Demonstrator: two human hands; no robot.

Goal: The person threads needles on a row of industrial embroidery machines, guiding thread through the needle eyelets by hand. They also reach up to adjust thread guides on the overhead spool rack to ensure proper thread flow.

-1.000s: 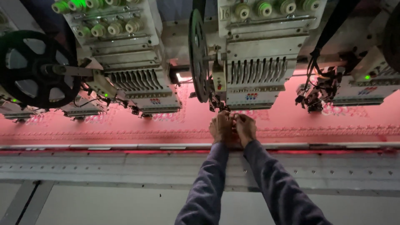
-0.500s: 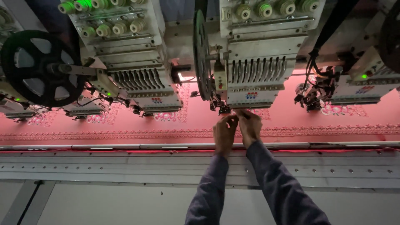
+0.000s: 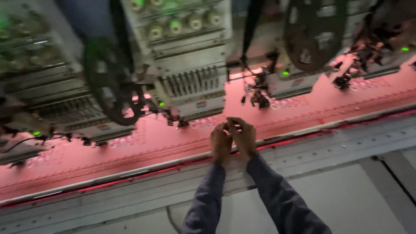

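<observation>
- Our left hand [image 3: 221, 141] and right hand [image 3: 244, 136] meet fingertip to fingertip, above the pink fabric [image 3: 143, 149].
- The embroidery head [image 3: 190, 82] stands just beyond the fabric.
- A dark wheel [image 3: 110, 80] hangs left of that head.

— How does your view look for light?

— Dim overall. You get most of your brightness from the pink fabric [image 3: 303, 108], which glows strongly under small lamps tucked beneath the embroidery heads [image 3: 190, 82]; a hot white-pink patch sits just right of the middle head.

— Any glare?

— Yes, the metal frame rail [image 3: 130, 173] catches a thin bright line, and green indicator lights [image 3: 405, 49] smear into soft blobs.

— Is it sharp?

— No. You have motion blur across the whole frame; the black wheel [image 3: 108, 82] and the upper machine parts are streaked. Your left hand [image 3: 221, 141] and right hand [image 3: 244, 136] read as dark, soft shapes against the glow. The view is tilted too.
</observation>
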